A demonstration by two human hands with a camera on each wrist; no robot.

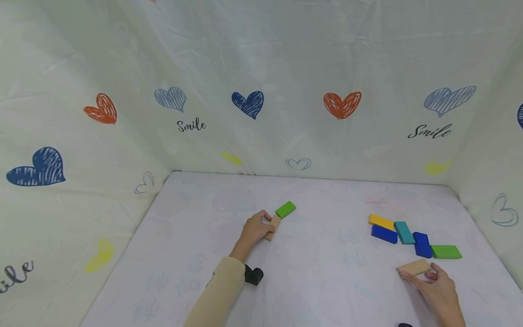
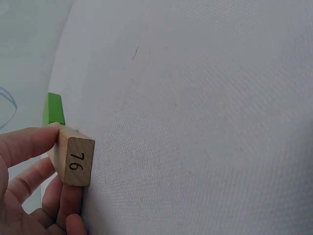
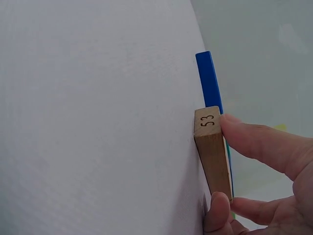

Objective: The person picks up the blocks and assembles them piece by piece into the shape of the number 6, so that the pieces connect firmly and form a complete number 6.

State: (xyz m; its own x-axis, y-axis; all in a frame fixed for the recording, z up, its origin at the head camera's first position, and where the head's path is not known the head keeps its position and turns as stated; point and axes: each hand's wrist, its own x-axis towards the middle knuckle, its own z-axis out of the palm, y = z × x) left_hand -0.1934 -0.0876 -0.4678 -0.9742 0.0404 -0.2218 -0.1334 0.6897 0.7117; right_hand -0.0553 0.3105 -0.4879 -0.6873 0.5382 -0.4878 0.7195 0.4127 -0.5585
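Observation:
My left hand (image 1: 255, 228) pinches a plain wooden block (image 2: 78, 161) between thumb and fingers; the number 76 is printed on its end. Its far end meets a green block (image 1: 285, 209) lying at an angle on the table. On the right side, my right hand (image 1: 441, 288) grips another plain wooden block (image 1: 414, 267), marked 53 on its end in the right wrist view. That block is close over the tabletop, just in front of a blue block (image 1: 422, 245) and a second green block (image 1: 446, 252).
A yellow block (image 1: 382, 221), another blue block (image 1: 384, 234) and a teal block (image 1: 404, 233) lie in the right-hand group. White cloth printed with hearts hangs around the white table (image 1: 327, 281). A dark strap piece (image 1: 254, 275) shows by the left sleeve.

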